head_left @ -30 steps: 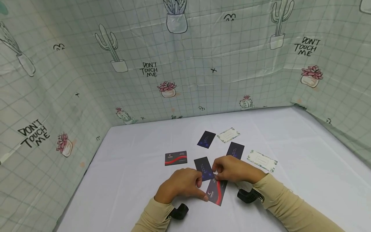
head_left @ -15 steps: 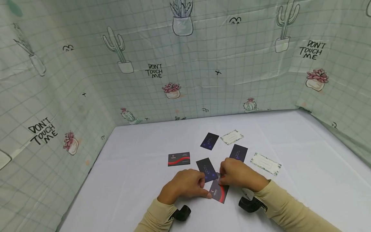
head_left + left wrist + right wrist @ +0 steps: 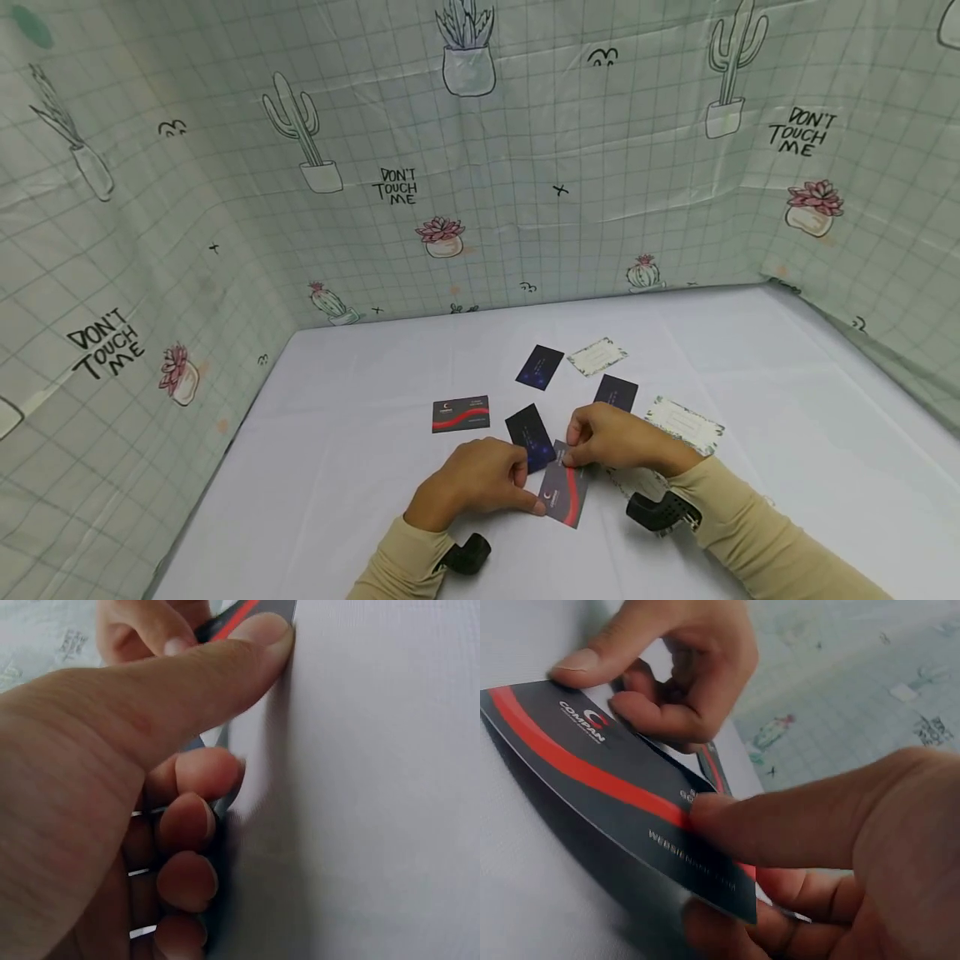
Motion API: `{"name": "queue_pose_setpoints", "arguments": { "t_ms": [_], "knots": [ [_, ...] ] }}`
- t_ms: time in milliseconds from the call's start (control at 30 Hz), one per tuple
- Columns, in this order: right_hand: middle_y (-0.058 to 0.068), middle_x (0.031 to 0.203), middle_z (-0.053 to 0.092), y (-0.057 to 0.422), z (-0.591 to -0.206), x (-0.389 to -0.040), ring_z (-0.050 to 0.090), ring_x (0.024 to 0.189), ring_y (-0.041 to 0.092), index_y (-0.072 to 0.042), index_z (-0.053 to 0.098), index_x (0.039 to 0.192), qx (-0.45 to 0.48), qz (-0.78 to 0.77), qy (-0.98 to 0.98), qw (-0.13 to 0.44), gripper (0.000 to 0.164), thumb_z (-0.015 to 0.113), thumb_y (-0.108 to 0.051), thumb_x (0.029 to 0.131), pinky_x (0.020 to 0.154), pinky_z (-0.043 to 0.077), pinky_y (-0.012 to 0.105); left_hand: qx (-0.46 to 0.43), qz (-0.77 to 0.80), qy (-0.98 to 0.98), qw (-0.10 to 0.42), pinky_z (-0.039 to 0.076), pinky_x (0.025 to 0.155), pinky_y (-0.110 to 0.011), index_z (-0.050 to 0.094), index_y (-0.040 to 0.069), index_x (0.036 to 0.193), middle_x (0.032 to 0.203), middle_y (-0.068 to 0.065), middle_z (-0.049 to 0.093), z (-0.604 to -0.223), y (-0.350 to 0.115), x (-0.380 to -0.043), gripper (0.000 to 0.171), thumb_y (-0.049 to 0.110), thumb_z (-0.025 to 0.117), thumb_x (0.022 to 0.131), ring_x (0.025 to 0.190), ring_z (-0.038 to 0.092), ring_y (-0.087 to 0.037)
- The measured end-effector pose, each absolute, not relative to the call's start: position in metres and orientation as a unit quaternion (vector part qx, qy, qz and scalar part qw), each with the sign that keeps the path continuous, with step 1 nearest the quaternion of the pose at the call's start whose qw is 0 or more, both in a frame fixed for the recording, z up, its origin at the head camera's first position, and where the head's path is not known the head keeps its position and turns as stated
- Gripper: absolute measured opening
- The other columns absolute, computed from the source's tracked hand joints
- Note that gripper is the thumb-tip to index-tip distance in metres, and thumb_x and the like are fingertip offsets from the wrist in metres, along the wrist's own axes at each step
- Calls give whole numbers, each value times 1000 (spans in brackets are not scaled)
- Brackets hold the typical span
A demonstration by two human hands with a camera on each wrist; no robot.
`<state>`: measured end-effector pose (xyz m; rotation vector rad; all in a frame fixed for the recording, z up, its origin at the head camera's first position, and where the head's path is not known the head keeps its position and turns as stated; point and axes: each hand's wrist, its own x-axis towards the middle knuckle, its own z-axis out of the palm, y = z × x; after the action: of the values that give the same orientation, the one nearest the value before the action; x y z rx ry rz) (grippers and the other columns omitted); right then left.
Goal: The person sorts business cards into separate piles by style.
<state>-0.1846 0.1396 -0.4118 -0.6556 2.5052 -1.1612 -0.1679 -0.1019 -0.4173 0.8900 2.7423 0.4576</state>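
Note:
A dark business card with a red wavy stripe (image 3: pixel 561 498) lies between both hands. My right hand (image 3: pixel 618 437) pinches its far end, thumb on top and fingers beneath, as the right wrist view shows. At the near left corner, the thumb of my left hand (image 3: pixel 476 477) presses on the card, while that hand's other fingers are curled in close to its edge. In the right wrist view the card (image 3: pixel 622 776) is slightly bowed, its near long edge raised over a shadow. A dark blue card (image 3: pixel 531 437) lies just beyond the left hand, touching or nearly touching the striped one.
Another red-striped card (image 3: pixel 461 414) lies to the left. Two more dark blue cards, one farther back (image 3: pixel 540 367) and one behind the right hand (image 3: pixel 617 392), lie near white leaf-bordered cards (image 3: pixel 597 357). A white card (image 3: pixel 637 482) is partly under the right wrist. Printed cloth walls (image 3: pixel 480 208) enclose the table.
The right hand has shifted slightly on the striped card's far end, and more of the card shows. The left hand has hardly moved. The head view has shifted a little.

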Motion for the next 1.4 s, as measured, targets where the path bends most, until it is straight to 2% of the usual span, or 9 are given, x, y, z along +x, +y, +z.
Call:
{"name": "queue_pose_setpoints", "arguments": {
  "t_ms": [200,400,633,1100,1400],
  "knots": [
    [-3,66,57,148,-411,-189,47,57,8,-5,60,87,-248,-460,827,207,20,78,-14,85,51,39,22,322,178,924,102,37,52,-21,57,27,65,60,17,51,-418,-102,-168,38,52,85,73,59,47,0],
    [-3,64,54,154,-413,-193,45,56,8,-4,58,88,-253,-486,804,230,18,75,-10,87,50,39,23,347,198,913,85,38,52,-19,59,29,68,60,20,50,-420,-101,-169,31,45,84,76,57,47,2],
    [2,70,64,158,-413,-194,49,58,11,-2,62,102,-253,-476,803,256,20,74,-10,88,52,40,23,355,201,908,90,38,54,-19,60,28,73,62,18,50,-422,-100,-170,27,42,82,80,58,47,2],
    [2,69,61,165,-416,-197,50,60,11,0,58,100,-248,-489,797,254,20,72,-9,91,55,47,26,368,244,895,73,38,55,-17,67,23,77,63,17,50,-428,-98,-173,16,28,80,86,59,46,3],
    [6,77,66,167,-417,-200,54,63,13,1,58,99,-227,-520,792,225,18,71,-9,91,54,48,26,341,349,870,64,42,56,-18,65,19,82,67,14,55,-431,-102,-177,13,16,77,88,60,49,1]
  ]
}}
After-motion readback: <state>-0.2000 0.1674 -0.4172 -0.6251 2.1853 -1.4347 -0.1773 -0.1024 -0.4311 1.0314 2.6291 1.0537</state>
